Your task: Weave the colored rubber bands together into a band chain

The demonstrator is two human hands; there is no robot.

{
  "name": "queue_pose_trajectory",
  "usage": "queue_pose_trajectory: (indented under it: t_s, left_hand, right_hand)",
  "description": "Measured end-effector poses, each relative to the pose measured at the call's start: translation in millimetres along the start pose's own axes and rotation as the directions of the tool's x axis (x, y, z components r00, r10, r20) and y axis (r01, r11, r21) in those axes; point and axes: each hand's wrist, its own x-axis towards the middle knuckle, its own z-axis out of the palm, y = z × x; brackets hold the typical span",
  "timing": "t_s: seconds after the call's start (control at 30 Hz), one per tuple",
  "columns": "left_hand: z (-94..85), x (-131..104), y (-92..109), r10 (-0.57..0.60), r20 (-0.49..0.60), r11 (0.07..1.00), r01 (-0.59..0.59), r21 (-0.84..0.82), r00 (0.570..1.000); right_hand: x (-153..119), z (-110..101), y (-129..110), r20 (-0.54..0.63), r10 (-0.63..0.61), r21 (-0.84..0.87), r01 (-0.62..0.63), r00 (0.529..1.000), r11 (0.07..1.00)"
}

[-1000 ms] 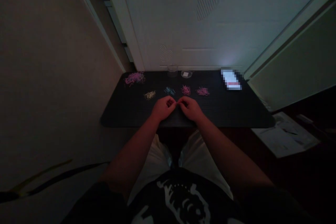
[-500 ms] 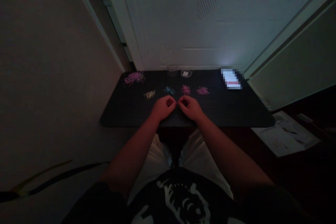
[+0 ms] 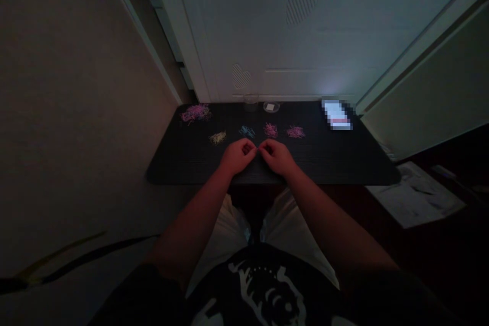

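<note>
My left hand (image 3: 239, 156) and my right hand (image 3: 276, 156) are close together over the front middle of the dark table (image 3: 183, 163). Thumb and fingers are pinched on each, the fingertips nearly meeting; anything between them is too small and dim to make out. Just beyond my hands lie a blue pile (image 3: 247, 131) and a red-pink pile (image 3: 271, 130) of thin short pieces. A yellowish pile (image 3: 218, 137) is to the left, and a pink-purple pile (image 3: 295, 132) to the right. A larger mixed pile (image 3: 195, 113) sits at the back left.
At the table's back stand a clear round container (image 3: 251, 102) and a clear round lid or dish (image 3: 271, 107) with a white square. A lit, blurred-out device (image 3: 336, 114) lies back right. A white panel with hearts (image 3: 267, 35) rises behind. Papers (image 3: 418, 193) lie low at right.
</note>
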Motion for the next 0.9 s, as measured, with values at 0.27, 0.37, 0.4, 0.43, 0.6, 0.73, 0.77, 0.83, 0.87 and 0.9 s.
queue_pose_trajectory:
  t_s: [0.27, 0.37, 0.4, 0.43, 0.6, 0.73, 0.77, 0.83, 0.87, 0.9]
  left_hand:
    - [-0.1, -1.0, -1.4, 0.015, 0.017, 0.999, -0.016, 0.040, 1.000]
    - [0.0, -1.1, -2.4, 0.037, 0.026, 0.995, -0.039, 0.093, 0.999]
    - [0.0, -1.1, -2.6, 0.038, 0.028, 0.993, -0.040, 0.108, 0.999]
    - [0.0, -1.0, -2.8, 0.036, 0.030, 0.992, -0.039, 0.118, 0.999]
    - [0.2, -1.1, -1.4, 0.042, 0.029, 0.995, -0.045, 0.090, 0.999]
    - [0.2, -1.6, 1.0, 0.047, 0.013, 0.998, -0.047, 0.040, 0.999]
    - [0.1, -1.6, 1.4, 0.050, 0.012, 0.998, -0.050, 0.039, 0.999]
    - [0.0, -1.6, 2.0, 0.054, 0.014, 0.998, -0.054, 0.045, 0.998]
    - [0.0, -1.4, 2.1, 0.052, 0.014, 0.997, -0.053, 0.048, 0.999]
    - [-0.1, -1.3, 2.2, 0.049, 0.014, 0.997, -0.050, 0.051, 0.999]
  right_hand:
    - [-0.1, -1.0, -0.1, -0.031, 0.021, 0.035, -0.020, 0.999, 0.999]
    - [-0.5, -1.4, -0.7, -0.038, 0.017, 0.045, -0.015, 0.999, 0.999]
    - [-0.6, -1.4, -0.6, -0.035, 0.019, 0.054, -0.017, 0.999, 0.998]
    - [-0.7, -1.4, -0.3, -0.030, 0.022, 0.065, -0.020, 0.999, 0.998]
    - [-0.3, -1.1, 1.9, -0.020, 0.016, 0.094, -0.014, 1.000, 0.995]
    - [-0.3, -1.0, 2.2, -0.019, 0.008, 0.123, -0.006, 1.000, 0.992]
    - [-0.3, -0.9, 2.1, -0.019, 0.010, 0.126, -0.007, 1.000, 0.992]
    - [-0.4, -0.6, 2.1, -0.021, 0.013, 0.123, -0.010, 1.000, 0.992]
    - [-0.5, -0.4, 2.3, -0.022, 0.014, 0.119, -0.011, 1.000, 0.993]
    - [-0.5, -0.1, 2.4, -0.023, 0.014, 0.117, -0.011, 1.000, 0.993]
